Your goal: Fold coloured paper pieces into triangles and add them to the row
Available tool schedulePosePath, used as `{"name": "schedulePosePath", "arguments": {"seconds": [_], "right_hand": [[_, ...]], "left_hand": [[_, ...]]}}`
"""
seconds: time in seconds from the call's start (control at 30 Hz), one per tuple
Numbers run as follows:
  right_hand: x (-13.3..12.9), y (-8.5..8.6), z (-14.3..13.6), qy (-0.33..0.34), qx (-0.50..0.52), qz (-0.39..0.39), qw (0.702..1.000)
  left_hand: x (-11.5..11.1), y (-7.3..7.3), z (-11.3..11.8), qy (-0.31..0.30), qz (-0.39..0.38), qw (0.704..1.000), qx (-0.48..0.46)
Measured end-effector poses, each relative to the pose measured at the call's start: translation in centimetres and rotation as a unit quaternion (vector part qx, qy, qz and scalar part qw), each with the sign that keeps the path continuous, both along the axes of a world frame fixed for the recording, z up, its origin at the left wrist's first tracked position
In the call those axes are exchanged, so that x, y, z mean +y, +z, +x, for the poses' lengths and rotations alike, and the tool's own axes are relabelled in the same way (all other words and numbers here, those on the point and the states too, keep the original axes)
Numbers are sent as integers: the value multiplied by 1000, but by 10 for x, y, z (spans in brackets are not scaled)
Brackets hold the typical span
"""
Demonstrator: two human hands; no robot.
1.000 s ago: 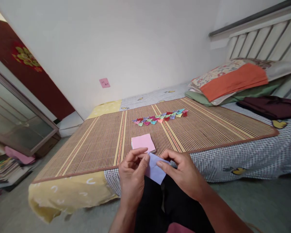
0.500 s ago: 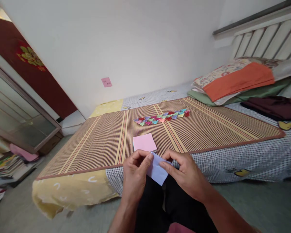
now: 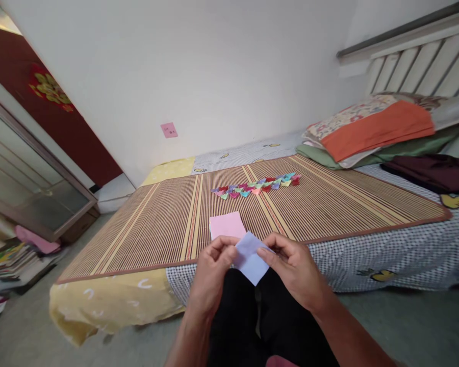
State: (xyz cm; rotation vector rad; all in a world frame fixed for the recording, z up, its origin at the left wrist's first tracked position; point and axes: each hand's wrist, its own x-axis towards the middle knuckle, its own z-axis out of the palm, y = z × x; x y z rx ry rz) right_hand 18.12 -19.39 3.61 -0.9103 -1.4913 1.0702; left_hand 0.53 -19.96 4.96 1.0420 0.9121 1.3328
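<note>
A square of blue-lilac paper (image 3: pixel 253 260) is held up between my two hands above my lap, one corner pointing down. My left hand (image 3: pixel 213 265) pinches its left corner between thumb and fingers. With the thumb on its face and the fingers behind, my right hand (image 3: pixel 292 265) grips the right side. Just beyond lies a stack of square paper with a pink sheet (image 3: pixel 226 224) on top, partly covered by my left fingers. Farther back, several small folded paper pieces (image 3: pixel 256 186) in many colours stand in rows.
A striped woven mat (image 3: pixel 156 219) covers much of the bed. Folded bedding with an orange band (image 3: pixel 378 130) and a dark folded cloth (image 3: pixel 430 172) lie at the right. A pink note (image 3: pixel 169 130) is stuck to the wall.
The blue-lilac paper has been raised slightly and now shows as a flatter, fuller square, its top corner standing above my fingers. Both hands still hold it.
</note>
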Motion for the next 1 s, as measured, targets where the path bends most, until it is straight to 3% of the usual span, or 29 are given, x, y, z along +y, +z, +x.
{"name": "schedulePosePath", "arguments": {"seconds": [0.07, 0.27, 0.37, 0.5, 0.7, 1.0], "right_hand": [[1, -3, -1, -13, 32, -5, 999], [1, -7, -4, 43, -11, 3, 999], [2, -5, -3, 67, -32, -6, 997], [4, 2, 2, 16, -11, 9, 1000], [1, 9, 5, 3, -39, 37, 999], [-4, 22, -11, -53, -93, 187, 976]], "left_hand": [[-2, -3, 5, -9, -4, 1000, -1], [-4, -10, 12, 108, -8, 993, -50], [-6, -6, 9, 111, 1, 994, 11], [-12, 2, 10, 97, 26, 990, 104], [-14, 5, 17, 100, 29, 988, 116], [-16, 11, 24, 131, 141, 937, 292]]}}
